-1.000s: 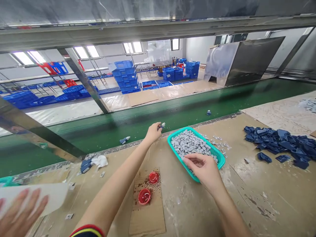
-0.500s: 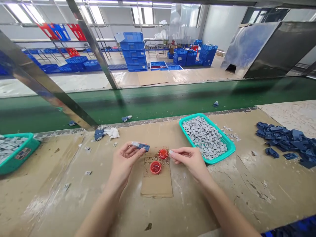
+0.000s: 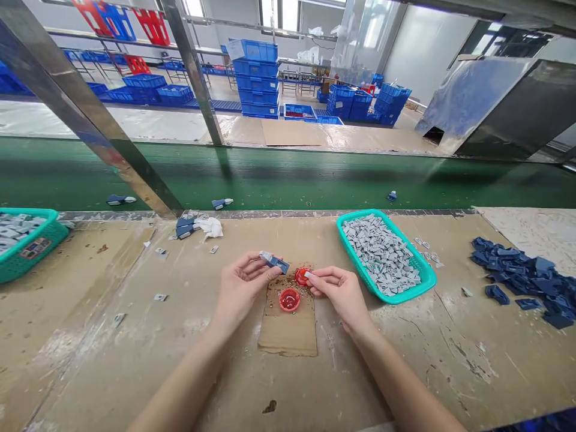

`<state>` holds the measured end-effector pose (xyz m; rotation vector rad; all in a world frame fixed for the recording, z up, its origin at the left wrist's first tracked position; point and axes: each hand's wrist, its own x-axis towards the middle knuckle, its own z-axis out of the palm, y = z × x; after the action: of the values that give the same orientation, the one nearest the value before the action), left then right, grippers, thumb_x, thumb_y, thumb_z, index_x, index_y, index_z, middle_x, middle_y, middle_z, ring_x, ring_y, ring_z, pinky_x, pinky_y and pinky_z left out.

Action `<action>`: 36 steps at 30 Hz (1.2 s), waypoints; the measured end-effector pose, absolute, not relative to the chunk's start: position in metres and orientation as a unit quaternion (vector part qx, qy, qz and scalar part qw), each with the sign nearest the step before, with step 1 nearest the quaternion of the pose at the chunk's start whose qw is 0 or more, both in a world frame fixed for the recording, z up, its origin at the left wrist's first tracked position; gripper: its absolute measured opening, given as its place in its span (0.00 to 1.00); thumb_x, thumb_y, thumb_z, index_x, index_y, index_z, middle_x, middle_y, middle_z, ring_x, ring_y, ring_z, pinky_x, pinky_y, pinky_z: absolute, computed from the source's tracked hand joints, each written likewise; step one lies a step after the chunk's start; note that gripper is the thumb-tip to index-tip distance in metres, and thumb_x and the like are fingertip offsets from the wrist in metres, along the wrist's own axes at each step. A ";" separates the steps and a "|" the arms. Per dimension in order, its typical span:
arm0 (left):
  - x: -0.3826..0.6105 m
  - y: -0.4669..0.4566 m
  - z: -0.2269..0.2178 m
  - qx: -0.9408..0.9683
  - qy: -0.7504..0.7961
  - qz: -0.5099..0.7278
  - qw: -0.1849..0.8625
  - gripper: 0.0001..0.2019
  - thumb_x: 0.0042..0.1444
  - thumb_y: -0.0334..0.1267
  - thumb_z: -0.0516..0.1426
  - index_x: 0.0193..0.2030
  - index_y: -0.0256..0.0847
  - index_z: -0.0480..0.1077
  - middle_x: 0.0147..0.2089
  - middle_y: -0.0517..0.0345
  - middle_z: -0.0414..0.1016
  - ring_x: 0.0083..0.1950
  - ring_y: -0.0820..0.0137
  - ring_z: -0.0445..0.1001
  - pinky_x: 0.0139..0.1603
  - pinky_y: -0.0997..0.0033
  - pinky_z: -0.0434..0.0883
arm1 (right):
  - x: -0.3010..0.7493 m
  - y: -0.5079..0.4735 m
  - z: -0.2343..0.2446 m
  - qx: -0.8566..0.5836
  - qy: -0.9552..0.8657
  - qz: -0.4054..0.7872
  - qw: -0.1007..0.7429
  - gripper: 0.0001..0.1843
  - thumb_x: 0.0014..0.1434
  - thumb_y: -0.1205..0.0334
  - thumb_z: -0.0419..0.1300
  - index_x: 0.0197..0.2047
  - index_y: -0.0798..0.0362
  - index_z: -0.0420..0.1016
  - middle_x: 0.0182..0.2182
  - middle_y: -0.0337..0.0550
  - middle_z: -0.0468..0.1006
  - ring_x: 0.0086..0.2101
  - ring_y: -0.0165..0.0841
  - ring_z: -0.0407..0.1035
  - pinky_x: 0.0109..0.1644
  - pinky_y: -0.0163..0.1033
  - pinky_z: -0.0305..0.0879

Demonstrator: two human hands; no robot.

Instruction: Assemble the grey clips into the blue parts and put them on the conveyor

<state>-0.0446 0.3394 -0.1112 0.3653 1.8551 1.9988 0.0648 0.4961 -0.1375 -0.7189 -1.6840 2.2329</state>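
Pinched in my left hand (image 3: 246,287) is a dark blue plastic part with a grey end (image 3: 275,263), tilted down to the right. My right hand (image 3: 333,293) grips a small light grey plastic piece (image 3: 308,275) between thumb and fingertips, over the edge of the farther red cap (image 3: 301,276). A second red cap (image 3: 289,299), hollow side up with something shiny inside, sits nearer to me. Both caps rest on a strip of cardboard (image 3: 288,336) strewn with small crumbs. My two hands are a short way apart.
Right of my hands stands a green basket (image 3: 429,287) full of grey pieces; farther right lies a heap of dark blue parts (image 3: 522,270). Another green basket (image 3: 31,258) is at left. Beyond the table runs a green belt (image 3: 279,180), with a slanted metal post (image 3: 112,144) at left.
The view has shifted and tilted slightly. My right hand with the grey piece has come closer to the blue part and now overlaps the farther red cap. Parts on the belt have shifted left.
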 end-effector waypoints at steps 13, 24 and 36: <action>-0.026 0.347 -0.114 0.169 0.676 0.682 0.225 0.14 0.40 0.38 0.68 0.33 0.39 0.72 0.35 0.54 0.80 0.39 0.61 0.80 0.44 0.62 0.77 | 0.076 0.494 -0.114 -0.202 -0.534 0.816 0.089 0.17 0.47 0.52 0.72 0.33 0.56 0.77 0.28 0.45 0.79 0.25 0.29 0.68 0.30 0.33 0.64; -0.018 0.349 -0.109 0.165 0.660 0.689 0.251 0.13 0.38 0.33 0.69 0.31 0.39 0.73 0.33 0.56 0.81 0.34 0.64 0.80 0.38 0.66 0.79 | 0.077 0.490 -0.117 -0.182 -0.549 0.815 0.040 0.18 0.49 0.52 0.70 0.33 0.56 0.71 0.23 0.41 0.76 0.23 0.27 0.65 0.26 0.30 0.60; -0.018 0.352 -0.103 0.198 0.626 0.688 0.309 0.20 0.50 0.40 0.64 0.49 0.39 0.70 0.49 0.48 0.78 0.51 0.62 0.75 0.54 0.64 0.72 | 0.088 0.522 -0.100 -0.215 -0.700 0.664 0.155 0.17 0.59 0.47 0.60 0.41 0.52 0.67 0.27 0.40 0.75 0.25 0.32 0.67 0.27 0.33 0.61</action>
<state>-0.0181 0.3522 -0.1034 0.5233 1.6533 1.8188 0.0879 0.5215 -0.1003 -0.6159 -2.0050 1.9018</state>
